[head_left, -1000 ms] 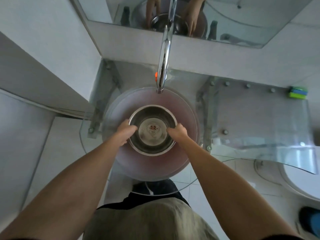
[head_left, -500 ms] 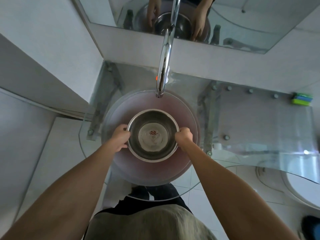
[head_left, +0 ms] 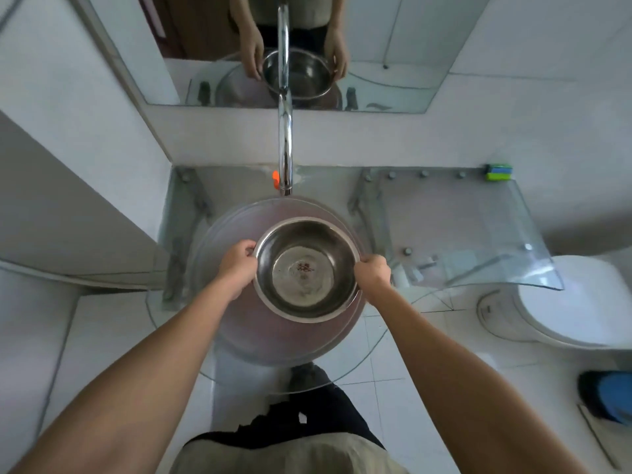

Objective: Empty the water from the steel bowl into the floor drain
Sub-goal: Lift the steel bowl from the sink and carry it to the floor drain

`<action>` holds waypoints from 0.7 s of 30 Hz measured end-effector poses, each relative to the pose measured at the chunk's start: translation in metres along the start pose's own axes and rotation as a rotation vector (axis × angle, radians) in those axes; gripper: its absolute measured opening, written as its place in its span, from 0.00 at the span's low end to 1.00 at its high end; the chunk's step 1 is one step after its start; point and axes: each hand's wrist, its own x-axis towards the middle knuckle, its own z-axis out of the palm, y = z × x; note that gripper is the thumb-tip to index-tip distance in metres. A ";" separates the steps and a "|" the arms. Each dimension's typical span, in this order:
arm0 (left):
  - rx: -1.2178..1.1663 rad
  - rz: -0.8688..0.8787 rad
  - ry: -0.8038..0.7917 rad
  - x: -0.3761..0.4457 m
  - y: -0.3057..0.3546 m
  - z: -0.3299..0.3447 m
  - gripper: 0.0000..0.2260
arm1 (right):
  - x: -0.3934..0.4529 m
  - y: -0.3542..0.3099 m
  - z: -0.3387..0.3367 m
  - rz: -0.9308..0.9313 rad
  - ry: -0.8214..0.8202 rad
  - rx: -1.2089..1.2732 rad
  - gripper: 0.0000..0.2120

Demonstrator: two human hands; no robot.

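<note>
A round steel bowl (head_left: pixel 307 268) with water and a few small red bits at its bottom hangs level above the pinkish glass basin (head_left: pixel 239 323). My left hand (head_left: pixel 237 260) grips the bowl's left rim. On the opposite rim my right hand (head_left: pixel 372 273) is closed around the edge. The mirror (head_left: pixel 376 46) shows both hands holding the bowl up off the basin. No floor drain is visible in this view.
A tall chrome tap (head_left: pixel 285 131) stands behind the basin. The glass counter (head_left: pixel 461 234) runs right, with a green and blue sponge (head_left: pixel 499 172) at its back. A white toilet (head_left: pixel 581 302) stands at the right, and white floor tiles (head_left: pixel 393 364) lie below.
Both hands have lifted the bowl up out of the basin and drawn it toward me; it looks larger and sits nearer the basin's front edge.
</note>
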 end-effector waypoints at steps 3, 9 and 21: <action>0.006 0.068 -0.035 -0.011 0.024 0.006 0.06 | -0.016 0.011 -0.021 0.037 0.035 0.073 0.10; 0.035 0.211 -0.139 -0.044 0.064 0.036 0.07 | -0.043 0.047 -0.070 0.113 0.125 0.222 0.12; 0.147 0.321 -0.433 -0.136 0.125 0.172 0.08 | -0.083 0.175 -0.193 0.259 0.391 0.393 0.10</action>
